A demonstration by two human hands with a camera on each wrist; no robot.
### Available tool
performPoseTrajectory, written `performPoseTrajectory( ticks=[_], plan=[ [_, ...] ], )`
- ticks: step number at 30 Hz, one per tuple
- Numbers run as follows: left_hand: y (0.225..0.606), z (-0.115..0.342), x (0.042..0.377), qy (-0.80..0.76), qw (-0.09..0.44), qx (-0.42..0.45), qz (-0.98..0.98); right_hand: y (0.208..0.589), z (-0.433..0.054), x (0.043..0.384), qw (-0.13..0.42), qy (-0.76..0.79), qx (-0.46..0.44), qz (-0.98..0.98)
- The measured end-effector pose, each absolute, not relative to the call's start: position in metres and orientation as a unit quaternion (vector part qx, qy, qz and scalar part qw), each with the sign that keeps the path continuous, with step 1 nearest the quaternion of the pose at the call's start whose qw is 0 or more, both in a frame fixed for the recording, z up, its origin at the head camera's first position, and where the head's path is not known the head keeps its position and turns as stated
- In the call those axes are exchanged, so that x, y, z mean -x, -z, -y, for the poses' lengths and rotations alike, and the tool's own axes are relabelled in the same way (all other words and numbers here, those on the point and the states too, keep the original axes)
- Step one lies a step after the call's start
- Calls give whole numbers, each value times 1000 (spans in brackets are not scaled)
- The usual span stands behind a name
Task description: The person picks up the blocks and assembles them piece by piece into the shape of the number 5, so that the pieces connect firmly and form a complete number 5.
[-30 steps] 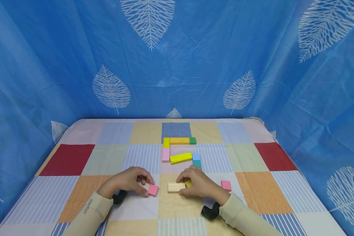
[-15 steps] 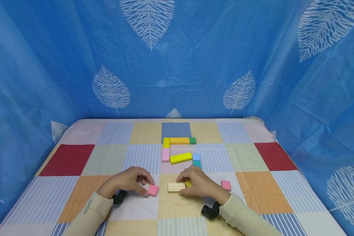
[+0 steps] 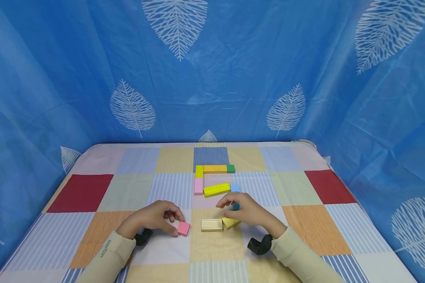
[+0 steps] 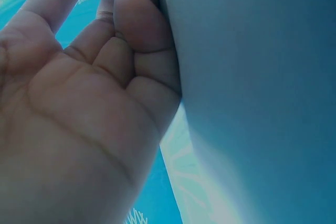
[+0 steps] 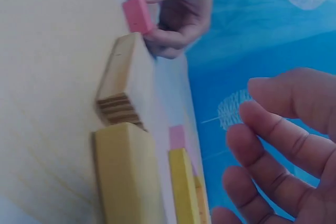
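Observation:
My left hand (image 3: 159, 216) pinches a small pink block (image 3: 184, 228) between thumb and fingertips, low over the cloth; the right wrist view shows the same pink block (image 5: 138, 15) in that grip. The left wrist view shows only the palm (image 4: 79, 108) and curled fingers. My right hand (image 3: 248, 210) hovers with loosely bent fingers, holding nothing. Below it lie a ridged natural wood block (image 3: 211, 225) and a yellow block (image 3: 231, 222), set at an angle beside it. The hand partly covers a teal block (image 3: 235, 206).
Farther back, yellow (image 3: 199, 171), orange (image 3: 215, 169), green (image 3: 231, 169) and light pink (image 3: 198, 186) blocks form a corner. Bright yellow pieces (image 3: 217, 190) lie slanted beside a light blue block (image 3: 235, 188). A patchwork cloth (image 3: 134, 190) covers the table; blue curtains (image 3: 212, 78) surround it.
My right hand has let go of the natural wood block and risen away, back and to the right. That uncovers more of the yellow block. The left hand has not moved.

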State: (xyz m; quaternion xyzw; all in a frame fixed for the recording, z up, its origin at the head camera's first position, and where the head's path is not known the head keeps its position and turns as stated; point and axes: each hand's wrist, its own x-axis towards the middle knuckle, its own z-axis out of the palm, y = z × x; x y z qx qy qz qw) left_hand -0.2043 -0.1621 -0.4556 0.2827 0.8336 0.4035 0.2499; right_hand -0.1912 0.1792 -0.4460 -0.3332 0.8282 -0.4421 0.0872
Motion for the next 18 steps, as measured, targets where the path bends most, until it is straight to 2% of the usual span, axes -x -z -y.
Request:
performPoseTrajectory(
  ticks=[10, 18],
  plan=[
    [455, 162, 203, -408, 250, -284, -831, 436, -193, 195, 97, 544, 278, -786],
    [456, 163, 204, -410, 246, -291, -829, 437, -216, 192, 54, 603, 221, -765]
  ],
)
